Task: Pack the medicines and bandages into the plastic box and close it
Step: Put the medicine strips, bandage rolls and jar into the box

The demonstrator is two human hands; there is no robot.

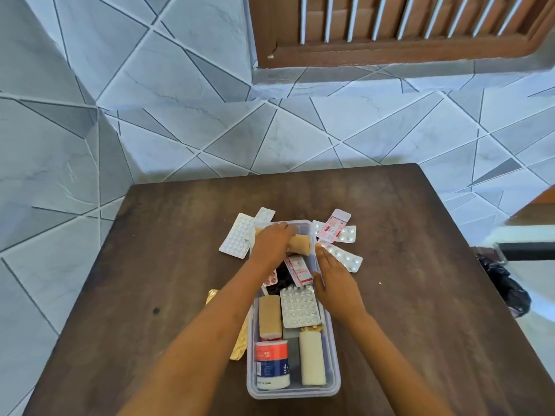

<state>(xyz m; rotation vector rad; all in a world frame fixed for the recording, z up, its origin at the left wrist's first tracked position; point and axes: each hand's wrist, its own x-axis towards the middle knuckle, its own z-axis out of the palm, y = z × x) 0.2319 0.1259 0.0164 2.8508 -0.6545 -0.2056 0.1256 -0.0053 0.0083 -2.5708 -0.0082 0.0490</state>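
Lowering a tan rolled bandage (300,244) into the clear plastic box (334,349), the left hand (271,242) clasps it; the right hand (333,277), fingers flat and empty, steadies the rim.

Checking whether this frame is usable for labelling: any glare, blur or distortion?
Head view: wide-angle bend curves the table edges and wall tiles; glare whitens the blister strip by the right hand; the left hand on the tan bandage roll looks slightly soft.
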